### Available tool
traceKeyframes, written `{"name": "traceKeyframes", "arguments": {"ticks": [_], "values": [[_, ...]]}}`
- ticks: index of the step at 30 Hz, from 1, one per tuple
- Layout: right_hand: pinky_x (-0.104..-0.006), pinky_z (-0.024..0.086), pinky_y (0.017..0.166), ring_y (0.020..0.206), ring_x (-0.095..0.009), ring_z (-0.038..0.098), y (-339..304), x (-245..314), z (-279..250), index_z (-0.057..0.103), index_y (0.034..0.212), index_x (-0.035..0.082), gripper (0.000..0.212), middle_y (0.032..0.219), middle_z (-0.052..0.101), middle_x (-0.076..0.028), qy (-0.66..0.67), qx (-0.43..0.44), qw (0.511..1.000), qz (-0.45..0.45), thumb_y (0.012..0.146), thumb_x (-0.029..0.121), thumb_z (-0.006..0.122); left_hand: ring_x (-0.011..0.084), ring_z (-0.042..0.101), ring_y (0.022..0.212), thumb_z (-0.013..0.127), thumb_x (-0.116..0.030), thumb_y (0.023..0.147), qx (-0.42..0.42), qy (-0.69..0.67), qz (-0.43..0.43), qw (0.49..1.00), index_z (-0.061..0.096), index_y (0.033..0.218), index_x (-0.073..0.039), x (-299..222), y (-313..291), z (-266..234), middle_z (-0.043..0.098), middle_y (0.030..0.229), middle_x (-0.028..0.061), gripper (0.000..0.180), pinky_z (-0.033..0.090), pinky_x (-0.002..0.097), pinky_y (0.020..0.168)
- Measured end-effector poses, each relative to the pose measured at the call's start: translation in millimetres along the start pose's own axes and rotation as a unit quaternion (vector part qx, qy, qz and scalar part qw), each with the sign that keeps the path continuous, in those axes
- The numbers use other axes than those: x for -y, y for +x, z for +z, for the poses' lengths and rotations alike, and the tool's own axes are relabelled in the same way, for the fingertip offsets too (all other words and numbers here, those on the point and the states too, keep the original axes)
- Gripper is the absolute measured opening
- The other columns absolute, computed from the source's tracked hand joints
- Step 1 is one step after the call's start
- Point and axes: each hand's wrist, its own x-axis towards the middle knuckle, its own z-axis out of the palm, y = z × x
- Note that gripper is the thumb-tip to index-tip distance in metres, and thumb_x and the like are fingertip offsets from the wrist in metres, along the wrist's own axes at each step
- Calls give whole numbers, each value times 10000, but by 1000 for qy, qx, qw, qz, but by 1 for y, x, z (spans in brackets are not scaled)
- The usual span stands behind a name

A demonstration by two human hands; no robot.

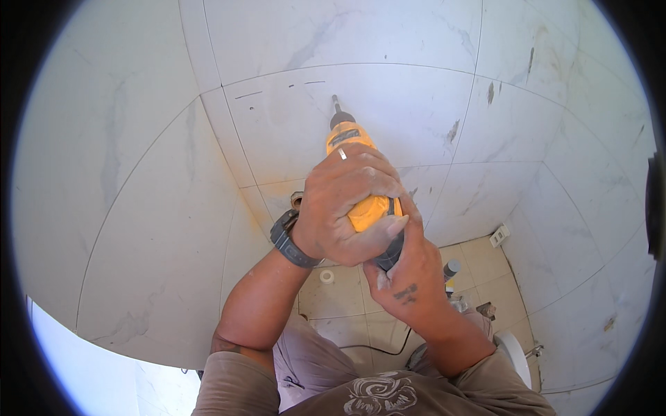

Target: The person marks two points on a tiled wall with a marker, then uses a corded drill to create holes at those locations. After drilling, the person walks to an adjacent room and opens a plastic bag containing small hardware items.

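Observation:
A yellow power drill (370, 211) with a dark chuck (340, 118) points away from me at a marbled tile wall (409, 111). Its thin bit (336, 102) reaches the wall, just right of some short dark pencil-like marks (315, 82). Over the top of the drill's body wraps my left hand (347, 187), dusty, with a black watch on the wrist. Lower down, my right hand (406, 277) is closed round the dark handle, its trigger hidden by the fingers.
Below, a pale tiled floor (333, 305) holds a small white ring (327, 276), a dark cord (388, 352) and a grey-topped cylinder (452, 267). A white box-like fitting (499, 236) sits in the far right corner. Side walls stand close on both sides.

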Motion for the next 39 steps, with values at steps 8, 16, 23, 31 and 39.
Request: {"name": "traceKeyframes", "arguments": {"ticks": [8,16,23,31,39], "values": [[-507,574,722,839,-457,724,1,-1,0,182,1609,-17,1053,1004,703,-268,12,-2,1000,-9,762,70,801,297,688,827,732,-351,855,1,-1,3,1000,694,901,-15,2,1,0,705,869,143,342,563,402,751],[-509,570,726,839,-454,722,3,1,-2,184,1607,-11,1054,987,702,-254,-8,-3,1000,-11,757,67,802,298,688,823,729,-334,850,0,-8,7,1000,695,907,-11,3,2,0,709,873,145,330,561,410,750],[-511,569,727,840,-448,721,4,1,-4,203,1596,-26,1035,983,702,-248,-7,6,1000,-4,756,65,800,301,691,828,732,-334,845,0,-4,5,1000,694,910,-13,3,1,-1,716,888,150,330,562,414,762],[-504,571,723,843,-442,722,3,0,-4,210,1594,-32,1025,994,701,-247,-9,2,1000,-6,757,67,794,301,694,831,729,-340,850,3,-1,4,1000,693,910,-16,3,1,1,720,886,151,332,562,412,764],[-501,572,723,853,-439,721,4,1,-7,208,1598,-29,1031,1008,701,-244,-17,6,1000,-2,757,69,795,306,696,828,734,-346,854,-7,-8,4,1000,694,910,-14,3,1,2,721,886,150,339,566,417,772]]}}
